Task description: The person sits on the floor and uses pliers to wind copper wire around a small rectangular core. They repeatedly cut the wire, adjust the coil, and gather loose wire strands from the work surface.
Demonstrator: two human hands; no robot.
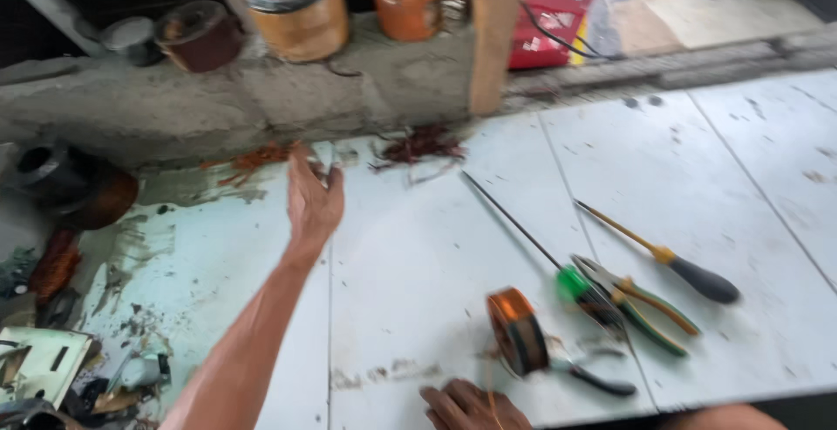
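My left hand (pixel 312 201) stretches forward over the pale floor panels, fingers extended and blurred. Its tips are close to a small heap of reddish copper wire scraps (pixel 255 160) by the concrete ledge, and I see nothing held in it. At the bottom edge, my right hand (pixel 471 407) rests curled on the floor. A thin copper strand (pixel 490 388) runs across it from a small round copper wire coil (pixel 516 330) standing on edge just above it.
Right of the coil lie a green-handled long screwdriver (pixel 571 282), green-and-orange pliers (pixel 649 308) and a black-handled screwdriver (pixel 697 277). More wire scraps (pixel 420 145) lie ahead. Large wire coils (pixel 301 7) stand on the ledge beside a wooden post (pixel 493 37). Debris and parts (pixel 52 360) crowd the left.
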